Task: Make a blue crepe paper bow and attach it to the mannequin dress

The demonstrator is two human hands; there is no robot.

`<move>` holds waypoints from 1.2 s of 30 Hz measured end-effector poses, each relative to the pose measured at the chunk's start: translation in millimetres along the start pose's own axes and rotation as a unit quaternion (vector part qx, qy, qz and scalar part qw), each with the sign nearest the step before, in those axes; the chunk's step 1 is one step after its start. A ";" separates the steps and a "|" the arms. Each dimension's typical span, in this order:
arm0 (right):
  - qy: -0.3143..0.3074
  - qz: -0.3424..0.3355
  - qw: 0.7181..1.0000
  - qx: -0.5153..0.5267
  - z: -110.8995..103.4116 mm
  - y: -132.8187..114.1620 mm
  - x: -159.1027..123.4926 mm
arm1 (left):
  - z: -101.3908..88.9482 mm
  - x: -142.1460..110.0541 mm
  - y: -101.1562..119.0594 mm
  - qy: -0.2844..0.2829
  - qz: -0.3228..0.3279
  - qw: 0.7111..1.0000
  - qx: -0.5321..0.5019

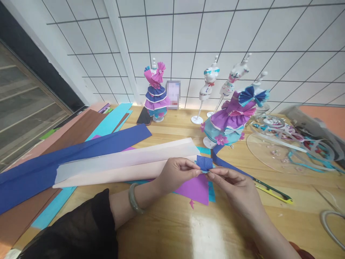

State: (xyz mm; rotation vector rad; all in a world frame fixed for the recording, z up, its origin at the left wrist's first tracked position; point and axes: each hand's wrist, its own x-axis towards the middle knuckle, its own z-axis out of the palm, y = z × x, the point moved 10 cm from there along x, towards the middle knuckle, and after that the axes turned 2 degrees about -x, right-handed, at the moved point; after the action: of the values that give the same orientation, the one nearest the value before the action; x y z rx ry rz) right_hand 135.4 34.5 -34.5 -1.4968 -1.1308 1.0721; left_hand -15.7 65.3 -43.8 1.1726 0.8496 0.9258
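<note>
Between my two hands is a small piece of crinkled blue paper [205,162] with light-blue edges. Its left edge is pinched in the fingers of my left hand [179,172], which has a bangle at the wrist. My right hand [233,183] grips the lower right corner between thumb and fingers. Beneath the hands lie a purple paper sheet [196,189] and turquoise paper. A long pale pink paper strip [126,163] stretches left behind my left forearm. Right of the blue piece, a dark blue strip [231,163] curls over the table.
A yellow and dark green cutter [275,191] lies at right. Paper-dressed mannequins [156,97] [229,122] and barer ones [209,81] stand at the back. A dark phone [144,116] lies by the left mannequin. Ribbons and a clear round tray [258,151] sit right; long paper strips [72,151] cover the left.
</note>
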 end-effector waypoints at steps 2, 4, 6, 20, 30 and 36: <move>-0.002 -0.016 1.000 -0.016 -0.9 -2.3 -0.1 | 0.1 0.2 0.1 -0.005 0.002 1.000 0.001; -0.008 -0.039 0.999 -0.032 -0.7 -6.1 -0.2 | 0.0 0.2 1.3 -0.009 0.004 1.000 0.004; -0.018 -0.062 0.997 -0.045 0.4 -9.9 -0.3 | 0.4 -0.1 3.8 -0.013 0.011 1.000 0.007; -0.004 -0.065 0.996 -0.059 -1.4 -10.1 -0.1 | 9.6 1.8 -0.1 -0.066 0.017 0.997 -0.020; -0.038 -0.072 0.996 -0.038 6.0 -8.3 -1.1 | 8.6 1.0 0.5 -0.058 0.036 0.997 -0.028; -0.061 -0.084 0.994 -0.027 9.4 -4.6 -0.5 | 7.5 -0.7 3.9 -0.047 0.054 0.997 -0.001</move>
State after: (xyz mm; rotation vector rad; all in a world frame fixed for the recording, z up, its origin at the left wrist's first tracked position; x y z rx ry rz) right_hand 125.4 36.2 -31.5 -1.3658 -1.3551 1.0340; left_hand -9.7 62.4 -38.5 1.2613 0.7159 0.9523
